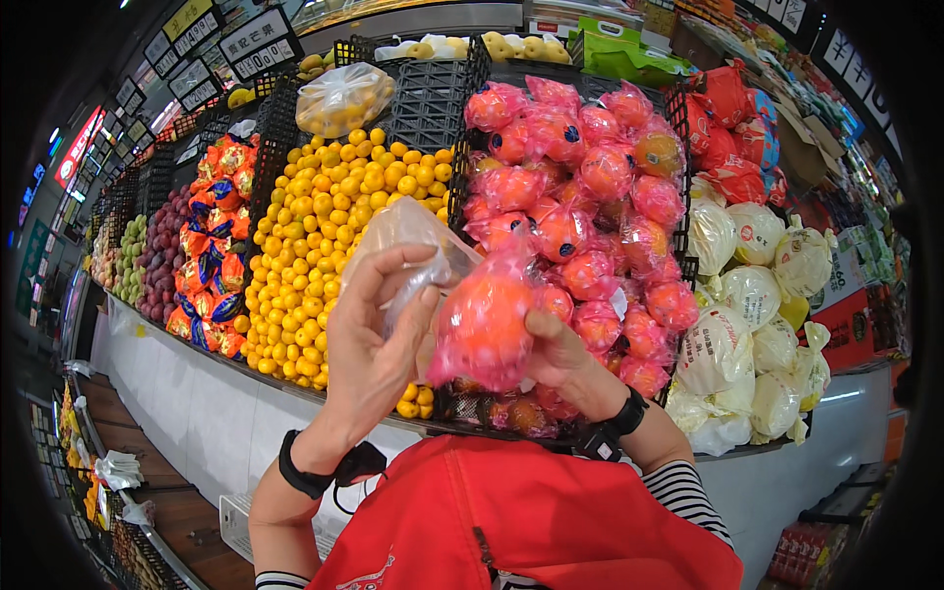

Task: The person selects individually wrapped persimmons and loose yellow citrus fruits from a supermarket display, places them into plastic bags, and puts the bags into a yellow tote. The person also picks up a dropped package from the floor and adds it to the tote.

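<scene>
My left hand (380, 332) is closed on a bunched part of a clear plastic bag (409, 228), which spreads out behind the fingers. A round orange-red fruit in pink plastic wrap (487, 324) is in my right hand (568, 354), whose fingers touch its right side. The wrapped fruit is close to the bag, and it is slightly blurred. Behind it lies a heap of fruit in the same pink wrap (605, 173). Small yellow-orange citrus fruits (324, 214) are piled behind my left hand.
Black plastic crates (431, 96) divide the display. A bag of yellow fruit (345, 99) lies on the citrus. Cream-wrapped fruits (752, 295) are at right, and orange-wrapped fruits (217, 243) and plums or grapes (166, 251) at left. A white basket (236, 523) stands low at left.
</scene>
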`<state>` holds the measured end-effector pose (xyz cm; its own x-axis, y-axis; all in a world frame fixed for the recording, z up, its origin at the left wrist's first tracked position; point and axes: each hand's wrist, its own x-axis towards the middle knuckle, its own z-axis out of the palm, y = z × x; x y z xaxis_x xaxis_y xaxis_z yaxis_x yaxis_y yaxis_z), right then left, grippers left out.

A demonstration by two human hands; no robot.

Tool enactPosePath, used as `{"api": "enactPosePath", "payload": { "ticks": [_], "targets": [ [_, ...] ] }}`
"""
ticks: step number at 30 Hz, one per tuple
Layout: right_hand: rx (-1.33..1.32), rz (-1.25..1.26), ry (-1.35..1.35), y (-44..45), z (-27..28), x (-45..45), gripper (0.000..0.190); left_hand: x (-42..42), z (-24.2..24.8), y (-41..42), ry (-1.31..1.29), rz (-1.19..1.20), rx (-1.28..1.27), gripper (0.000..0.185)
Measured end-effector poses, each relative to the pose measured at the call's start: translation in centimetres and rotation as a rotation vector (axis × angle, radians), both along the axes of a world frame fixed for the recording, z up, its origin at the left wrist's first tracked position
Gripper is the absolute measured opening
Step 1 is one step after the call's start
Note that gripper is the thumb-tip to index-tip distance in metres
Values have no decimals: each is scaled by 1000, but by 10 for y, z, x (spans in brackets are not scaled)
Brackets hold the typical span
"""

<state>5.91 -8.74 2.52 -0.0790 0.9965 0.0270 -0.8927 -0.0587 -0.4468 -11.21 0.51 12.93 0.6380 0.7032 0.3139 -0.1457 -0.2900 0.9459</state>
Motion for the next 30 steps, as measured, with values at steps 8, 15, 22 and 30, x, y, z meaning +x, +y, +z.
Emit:
{"api": "enactPosePath", "payload": {
  "ticks": [8, 15, 22, 30],
  "targets": [
    [41, -524, -1229, 19, -4, -8, 87, -5, -5, -21, 21, -48, -291, 31],
    [-44, -408, -1699, 18, -30, -22, 76, -22, -7, -17, -147, 29, -271, 34],
    [-5, -77, -2302, 8, -78, -20, 51, -37, -50, -25, 25, -90, -575, 34],
    [-92, 175, -1096, 5, -177, -55, 52, -43, -44, -30, 124, -289, -562, 32]
  ]
}}
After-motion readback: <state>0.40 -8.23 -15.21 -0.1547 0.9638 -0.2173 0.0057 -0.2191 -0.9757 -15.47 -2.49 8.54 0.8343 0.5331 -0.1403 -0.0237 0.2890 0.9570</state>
